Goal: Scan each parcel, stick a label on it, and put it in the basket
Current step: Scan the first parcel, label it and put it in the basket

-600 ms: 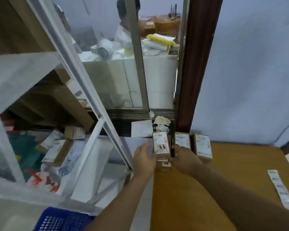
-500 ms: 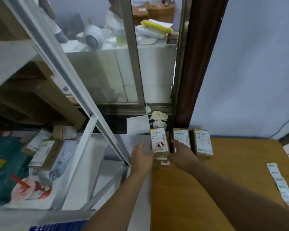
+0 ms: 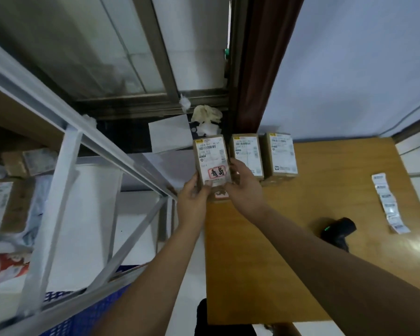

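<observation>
Currently both hands hold one small brown cardboard parcel (image 3: 211, 161) with a white barcode label and a red-bordered sticker on its face. It is lifted over the far left corner of the light wooden tabletop (image 3: 301, 275), face towards the camera. The left hand (image 3: 192, 200) grips its lower left edge, thumb across the front. The right hand (image 3: 246, 190) grips the lower right edge, with its fingers (image 3: 235, 166) curled round the side. Just below the held parcel, between the hands, part of another box with a red-edged sticker (image 3: 220, 195) shows. Two more labelled brown cardboard boxes (image 3: 246, 154) stand side by side just to its right, against the wall. A black handheld scanner (image 3: 338, 230) with a green light lies on the tabletop near the right forearm. A white strip of printed labels (image 3: 388, 202) lies towards the right edge, well apart from the parcels. A blue plastic mesh basket (image 3: 90, 311) sits low on the left, behind the white metal rack frame (image 3: 66, 166).
</observation>
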The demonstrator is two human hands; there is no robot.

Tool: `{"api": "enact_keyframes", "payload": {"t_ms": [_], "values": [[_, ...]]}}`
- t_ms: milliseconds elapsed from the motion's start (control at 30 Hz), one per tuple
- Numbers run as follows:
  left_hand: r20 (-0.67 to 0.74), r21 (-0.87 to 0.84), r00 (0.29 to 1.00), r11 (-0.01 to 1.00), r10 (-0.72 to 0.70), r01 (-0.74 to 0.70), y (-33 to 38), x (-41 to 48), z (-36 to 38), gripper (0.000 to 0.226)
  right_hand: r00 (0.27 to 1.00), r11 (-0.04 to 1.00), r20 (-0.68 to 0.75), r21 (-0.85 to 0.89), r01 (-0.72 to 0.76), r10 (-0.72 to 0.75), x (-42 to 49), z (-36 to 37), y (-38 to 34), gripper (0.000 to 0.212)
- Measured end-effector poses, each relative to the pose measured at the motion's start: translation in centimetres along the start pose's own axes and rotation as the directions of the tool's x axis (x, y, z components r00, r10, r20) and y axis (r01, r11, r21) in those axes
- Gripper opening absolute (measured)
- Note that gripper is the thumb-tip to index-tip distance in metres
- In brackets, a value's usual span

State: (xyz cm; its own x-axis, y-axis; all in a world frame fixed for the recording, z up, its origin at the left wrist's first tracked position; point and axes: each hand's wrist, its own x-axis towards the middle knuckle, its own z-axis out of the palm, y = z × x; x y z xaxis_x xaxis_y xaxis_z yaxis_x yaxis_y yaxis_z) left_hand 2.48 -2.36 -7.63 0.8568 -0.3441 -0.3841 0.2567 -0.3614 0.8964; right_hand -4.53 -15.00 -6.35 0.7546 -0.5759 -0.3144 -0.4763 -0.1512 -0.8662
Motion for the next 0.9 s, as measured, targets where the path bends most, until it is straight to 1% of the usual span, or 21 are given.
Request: {"api": "enact_keyframes", "payload": {"t_ms": [67, 167, 233, 300, 367, 433, 467, 533, 600, 700, 767, 833, 900], "values": [[0.008, -0.046, 1.0, 0.999, 0.003, -0.003, 1.2, -3.0, 0.1, 0.047, 1.0, 0.996, -0.011, 0.08, 0.026, -0.025, -2.5, -1.7, 0.2, 0.055], [0.088, -0.105, 0.996, 0.994, -0.028, 0.037, 1.9, -7.3, 0.9, 0.053, 0.998, 0.994, -0.05, 0.097, 0.044, -0.039, -7.2, -5.4, 0.5, 0.052], [0.135, -0.127, 0.987, 0.986, -0.091, 0.108, 2.0, -9.8, 2.0, 0.054, 0.999, 0.996, -0.037, 0.085, 0.007, -0.004, -10.3, -8.2, 1.3, 0.054], [0.173, -0.115, 0.976, 0.981, -0.135, 0.156, 1.5, -11.9, 3.9, 0.053, 0.998, 0.997, -0.032, 0.057, -0.05, 0.052, -12.8, -11.0, 3.1, 0.052], [0.224, -0.091, 0.957, 0.973, -0.187, 0.211, 0.8, -13.6, 5.8, 0.052, 0.989, 0.994, -0.101, 0.03, -0.108, 0.111, -14.8, -13.6, 6.0, 0.045], [0.27, -0.077, 0.93, 0.957, -0.251, 0.28, -0.8, -14.7, 7.8, 0.051, 0.952, 0.978, -0.23, -0.009, -0.211, 0.203, -15.9, -15.8, 10.5, 0.042], [0.287, -0.06, 0.916, 0.949, -0.279, 0.308, -1.7, -15.3, 8.9, 0.051, 0.917, 0.954, -0.289, -0.041, -0.297, 0.273, -16.1, -16.8, 12.9, 0.045], [0.298, 0.002, 0.894, 0.937, -0.334, 0.349, -3.9, -16.3, 11.2, 0.056, 0.841, 0.875, -0.355, -0.108, -0.472, 0.409, -16.3, -18.5, 17.4, 0.058], [0.283, 0.036, 0.868, 0.909, -0.407, 0.415, -6.0, -17.1, 13.4, 0.065, 0.792, 0.786, -0.343, -0.195, -0.587, 0.506, -16.1, -19.5, 20.6, 0.074], [0.249, 0.009, 0.823, 0.851, -0.51, 0.525, -8.9, -17.6, 16.1, 0.078, 0.795, 0.72, -0.273, -0.338, -0.606, 0.541, -15.3, -20.0, 22.6, 0.09], [0.223, 0.001, 0.807, 0.828, -0.546, 0.56, -10.3, -17.7, 17.6, 0.08, 0.815, 0.738, -0.189, -0.35, -0.577, 0.548, -14.6, -19.8, 23.3, 0.092], [0.178, 0.05, 0.805, 0.822, -0.567, 0.568, -11.7, -17.5, 18.6, 0.081, 0.845, 0.787, -0.105, -0.32, -0.527, 0.524, -14.1, -19.5, 23.9, 0.088], [0.139, 0.102, 0.809, 0.82, -0.572, 0.563, -12.8, -17.4, 19.3, 0.082, 0.87, 0.793, -0.084, -0.377, -0.478, 0.485, -14.0, -19.3, 24.3, 0.079]]}}
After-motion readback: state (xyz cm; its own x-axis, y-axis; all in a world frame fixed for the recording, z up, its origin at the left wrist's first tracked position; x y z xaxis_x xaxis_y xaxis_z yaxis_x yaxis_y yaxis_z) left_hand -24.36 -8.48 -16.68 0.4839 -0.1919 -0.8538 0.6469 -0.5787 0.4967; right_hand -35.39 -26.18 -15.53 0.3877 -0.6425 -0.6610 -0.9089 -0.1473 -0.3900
